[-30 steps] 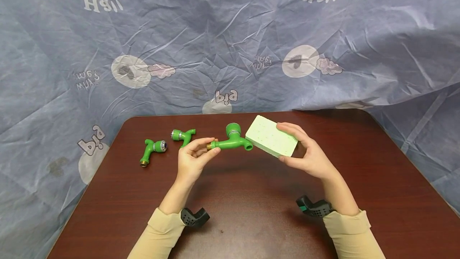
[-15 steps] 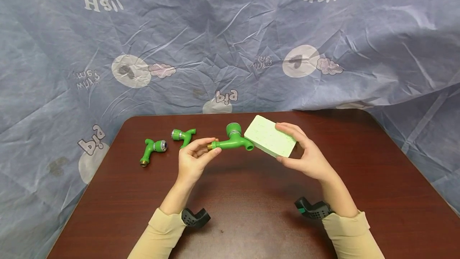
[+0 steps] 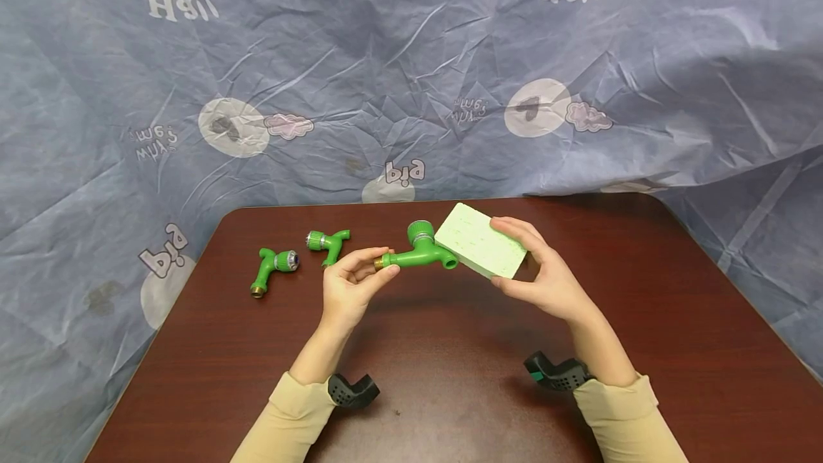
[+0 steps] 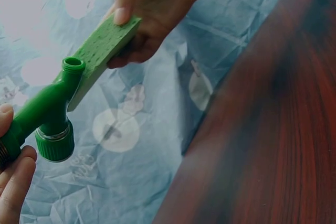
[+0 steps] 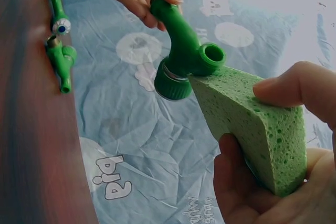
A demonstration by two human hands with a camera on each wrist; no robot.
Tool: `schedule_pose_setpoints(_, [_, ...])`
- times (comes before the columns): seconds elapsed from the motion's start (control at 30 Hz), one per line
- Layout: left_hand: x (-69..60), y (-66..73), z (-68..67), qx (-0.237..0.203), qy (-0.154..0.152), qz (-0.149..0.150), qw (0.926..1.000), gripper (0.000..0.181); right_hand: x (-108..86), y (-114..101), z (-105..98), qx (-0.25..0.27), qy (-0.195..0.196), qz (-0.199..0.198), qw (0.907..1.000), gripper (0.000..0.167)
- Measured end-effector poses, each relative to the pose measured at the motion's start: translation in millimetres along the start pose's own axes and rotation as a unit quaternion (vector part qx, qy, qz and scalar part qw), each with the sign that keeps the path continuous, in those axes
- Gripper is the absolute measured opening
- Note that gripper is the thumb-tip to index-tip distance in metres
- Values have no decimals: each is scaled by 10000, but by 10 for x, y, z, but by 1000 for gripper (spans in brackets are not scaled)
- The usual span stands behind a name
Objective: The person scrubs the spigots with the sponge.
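Raised above the table, a green faucet (image 3: 418,256) is pinched at its brass threaded end by the left hand (image 3: 346,291). A light green sponge (image 3: 481,241) is gripped along its edges by the right hand (image 3: 556,281), thumb below and fingers above. In the right wrist view, one corner of the sponge (image 5: 236,98) meets the faucet (image 5: 181,45) beside its open spout. From the left wrist view, the sponge (image 4: 102,51) lies against the faucet (image 4: 50,100) near the spout, its knob pointing down in that picture.
Two more green faucets lie at the table's left: one (image 3: 273,270) nearer the edge, another (image 3: 331,244) behind the left hand. The dark red-brown table (image 3: 411,363) ends at a printed blue-grey cloth (image 3: 360,91). Both forearms wear black wrist mounts.
The left hand and its faucet have shifted slightly right. The right hand and sponge have moved slightly left. Both grips remain, and the two faucets on the table have not moved.
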State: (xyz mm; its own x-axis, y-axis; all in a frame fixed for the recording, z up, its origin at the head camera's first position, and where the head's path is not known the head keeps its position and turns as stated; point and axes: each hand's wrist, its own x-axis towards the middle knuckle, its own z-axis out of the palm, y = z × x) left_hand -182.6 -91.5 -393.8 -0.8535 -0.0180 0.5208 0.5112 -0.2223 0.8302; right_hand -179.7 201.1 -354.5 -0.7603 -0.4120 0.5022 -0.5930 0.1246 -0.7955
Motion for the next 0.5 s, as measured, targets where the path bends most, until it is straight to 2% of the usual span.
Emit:
schedule_pose_setpoints(0.13, [-6,-22,7,10,61,33,10000,33,3,-2,-5,-18,-12,-72,10000,75])
schedule_pose_setpoints(0.37, [-2,-10,3,-120,244,-32,9996,31,-36,-64,-129,-161,16,-250,9996,76])
schedule_pose_setpoints(0.5, [0,17,13,-115,277,-73,9995,29,-44,-84,-180,230,-49,-513,9984,75])
